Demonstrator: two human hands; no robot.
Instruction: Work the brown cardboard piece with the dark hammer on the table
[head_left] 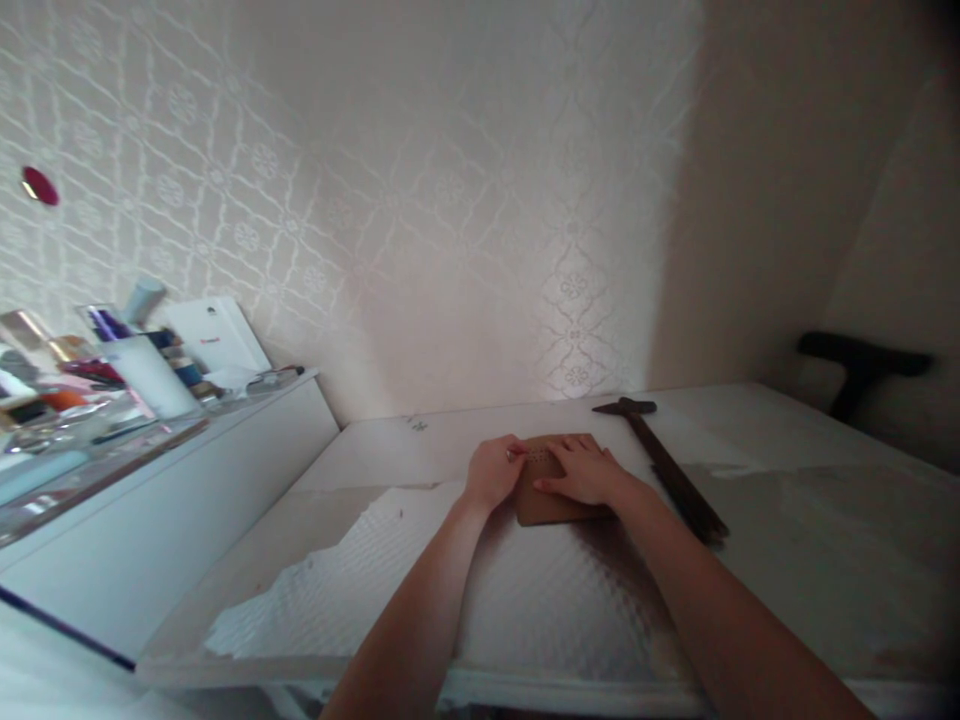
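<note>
A brown piece of cardboard (566,508) lies on the white table, with a cluster of small dark holes or dots near its upper left. At its left edge, my left hand (495,472) is closed in a pinch; a small reddish thing shows at the fingertips, too small to name. Across the cardboard's upper right rests my right hand (581,472), flat with its fingers spread. To the right of it lies a hammer (670,465), its dark head toward the wall and its handle slanting toward me.
White textured paper sheeting (322,585) with a ragged edge covers part of the table under the cardboard. A raised white cabinet (187,480) at left carries bottles, a white box (217,335) and clutter. A black T-shaped handle (862,360) stands beyond the table's right side.
</note>
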